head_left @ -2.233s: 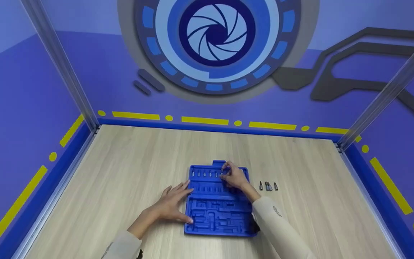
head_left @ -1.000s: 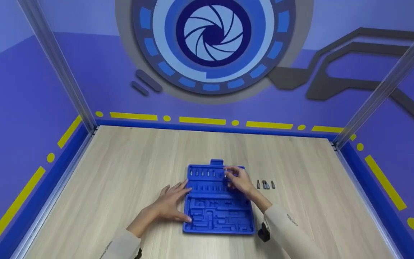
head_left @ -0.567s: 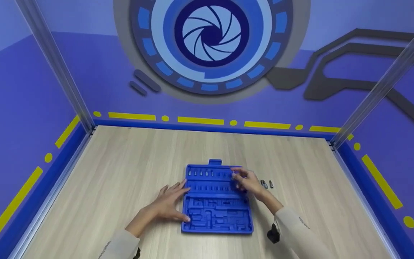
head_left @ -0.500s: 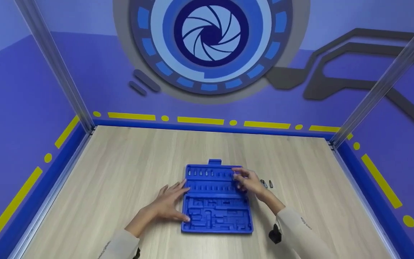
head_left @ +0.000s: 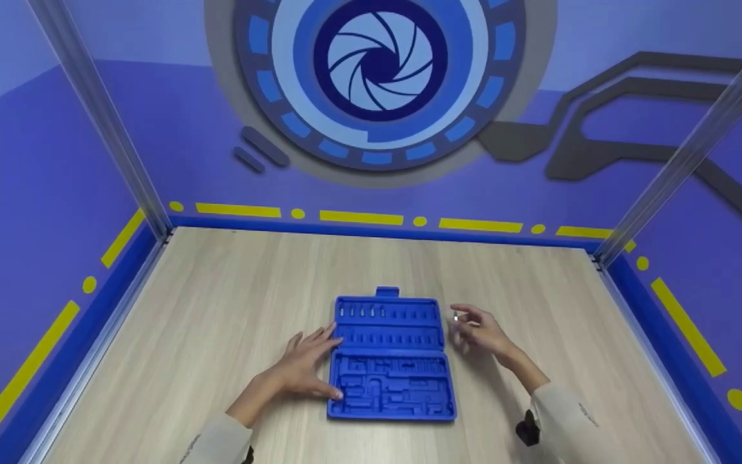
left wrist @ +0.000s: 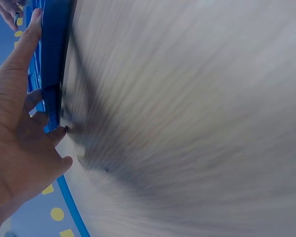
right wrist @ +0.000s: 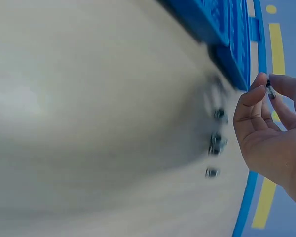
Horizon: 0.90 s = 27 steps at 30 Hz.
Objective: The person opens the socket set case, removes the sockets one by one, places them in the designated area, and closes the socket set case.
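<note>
An open blue plastic bit case (head_left: 385, 352) lies on the wooden table. My left hand (head_left: 303, 368) rests along its left side, thumb on the lower half's edge and fingers spread at the upper half. Just beyond the case's right edge, my right hand (head_left: 485, 334) pinches a small metal screwdriver bit (head_left: 455, 316) between thumb and forefinger, pointing roughly upright. Several bits (head_left: 362, 311) sit in the left slots of the case's top row; the right slots there hold none. In the right wrist view, several loose bits (right wrist: 216, 144) lie on the table below this hand, which covers them in the head view.
The table (head_left: 248, 283) is ringed by blue panels with yellow marks (head_left: 361, 217) and metal corner posts (head_left: 686, 161). A latch tab (head_left: 387, 292) sticks out from the case's far edge. The case's lower half (head_left: 393, 386) has moulded, unfilled recesses.
My right hand has pulled a bit out of the case's top row and carried it right, past the case's edge. My left hand has kept its place.
</note>
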{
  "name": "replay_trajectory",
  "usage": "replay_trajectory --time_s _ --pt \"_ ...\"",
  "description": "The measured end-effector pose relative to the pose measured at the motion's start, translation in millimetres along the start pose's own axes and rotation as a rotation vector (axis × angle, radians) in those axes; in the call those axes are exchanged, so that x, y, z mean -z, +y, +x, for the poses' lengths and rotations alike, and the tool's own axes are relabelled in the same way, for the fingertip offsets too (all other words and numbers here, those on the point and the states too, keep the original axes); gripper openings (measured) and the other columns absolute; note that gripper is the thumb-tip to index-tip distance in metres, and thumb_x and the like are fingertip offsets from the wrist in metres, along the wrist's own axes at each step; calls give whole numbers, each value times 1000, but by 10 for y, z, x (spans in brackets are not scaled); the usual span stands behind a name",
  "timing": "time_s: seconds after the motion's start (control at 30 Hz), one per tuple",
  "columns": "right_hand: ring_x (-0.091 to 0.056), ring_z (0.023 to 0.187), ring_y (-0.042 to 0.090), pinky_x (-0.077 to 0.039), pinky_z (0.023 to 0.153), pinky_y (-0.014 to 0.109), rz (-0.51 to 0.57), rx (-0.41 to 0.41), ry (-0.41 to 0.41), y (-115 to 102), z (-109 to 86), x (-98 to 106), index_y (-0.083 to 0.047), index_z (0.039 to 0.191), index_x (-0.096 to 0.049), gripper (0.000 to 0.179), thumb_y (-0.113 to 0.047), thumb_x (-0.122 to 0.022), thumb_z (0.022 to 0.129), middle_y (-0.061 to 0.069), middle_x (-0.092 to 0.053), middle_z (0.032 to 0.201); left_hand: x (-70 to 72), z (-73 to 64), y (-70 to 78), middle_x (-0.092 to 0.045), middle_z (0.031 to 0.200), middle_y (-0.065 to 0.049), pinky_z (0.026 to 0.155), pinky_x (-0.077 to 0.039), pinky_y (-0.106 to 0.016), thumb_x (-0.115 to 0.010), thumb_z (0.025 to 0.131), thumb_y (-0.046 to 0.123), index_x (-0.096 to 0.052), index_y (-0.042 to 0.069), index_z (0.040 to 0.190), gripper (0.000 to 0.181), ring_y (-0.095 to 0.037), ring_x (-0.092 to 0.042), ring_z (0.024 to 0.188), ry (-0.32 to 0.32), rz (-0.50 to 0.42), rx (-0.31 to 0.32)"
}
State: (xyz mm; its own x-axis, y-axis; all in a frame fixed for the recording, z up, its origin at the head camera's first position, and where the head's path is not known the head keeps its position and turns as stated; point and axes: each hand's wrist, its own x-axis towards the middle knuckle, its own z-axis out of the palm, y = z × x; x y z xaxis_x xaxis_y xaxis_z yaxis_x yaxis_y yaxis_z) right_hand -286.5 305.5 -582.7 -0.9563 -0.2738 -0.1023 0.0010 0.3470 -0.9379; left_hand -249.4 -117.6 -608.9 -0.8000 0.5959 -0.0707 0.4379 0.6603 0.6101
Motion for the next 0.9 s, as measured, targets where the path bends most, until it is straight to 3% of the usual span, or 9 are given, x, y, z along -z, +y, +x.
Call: replay_trajectory --time_s 0.3,0.47,0.7,0.9 --pt "-67 81 17 -57 65 27 -108 9 46 96 -266 483 13 144 -44 48 -8 -59 103 32 -61 115 0 -2 -21 -17 171 -18 123 -3 -73 -89 70 57 -38 9 157 113 -46 -16 157 -3 -18 12" --pt "-65 77 16 -56 62 26 -149 -20 78 186 -350 652 11 144 -47 46 -4 -59 102 31 -62 113 8 -11 -16 -18 171 -19 122 -4 -74 -89 70 56 -38 8 157 112 -48 -17 156 4 -10 7" --pt "-63 75 16 -53 58 25 -208 -90 115 347 -364 668 9 142 -50 44 0 -59 100 25 -63 109 13 -8 0 -18 170 -21 121 -5 -75 -90 71 54 -39 8 157 110 -50 -18 155 12 -9 1" --pt "-59 73 12 -48 55 20 -310 -102 154 458 -337 591 7 136 -57 40 -3 -63 98 18 -66 100 0 -10 -5 -19 170 -21 120 -7 -76 -90 71 53 -39 7 157 110 -50 -19 155 17 -2 -10"
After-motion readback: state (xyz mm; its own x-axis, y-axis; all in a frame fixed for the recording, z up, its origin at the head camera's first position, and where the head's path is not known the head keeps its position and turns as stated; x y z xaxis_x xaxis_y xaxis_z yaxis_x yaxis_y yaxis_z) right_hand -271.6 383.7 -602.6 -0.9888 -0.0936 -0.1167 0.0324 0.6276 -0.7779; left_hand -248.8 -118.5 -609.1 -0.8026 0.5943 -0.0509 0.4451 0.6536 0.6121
